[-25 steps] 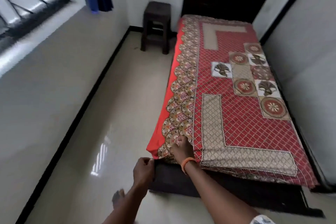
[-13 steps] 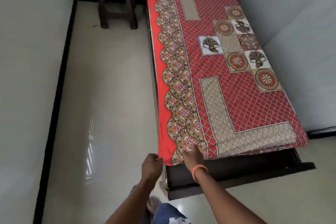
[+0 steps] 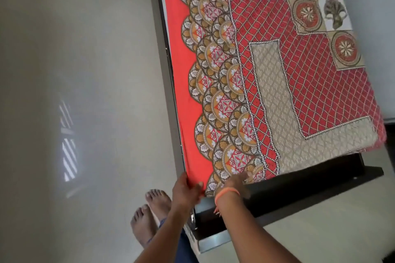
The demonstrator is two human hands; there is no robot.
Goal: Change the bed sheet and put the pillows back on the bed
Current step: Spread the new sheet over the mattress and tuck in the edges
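While the left hand (image 3: pixel 185 188) pinches the red sheet (image 3: pixel 277 83) at the bed's near corner and the right hand (image 3: pixel 237 181) rests on it, grip unclear, pull the corner taut; tuck evenly; no pillows show.

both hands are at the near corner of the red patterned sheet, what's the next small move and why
Probably tuck that corner down. The left hand grips the red patterned bed sheet at its orange edge, the right hand rests on the corner, and the sheet already lies flat above the dark bed frame.
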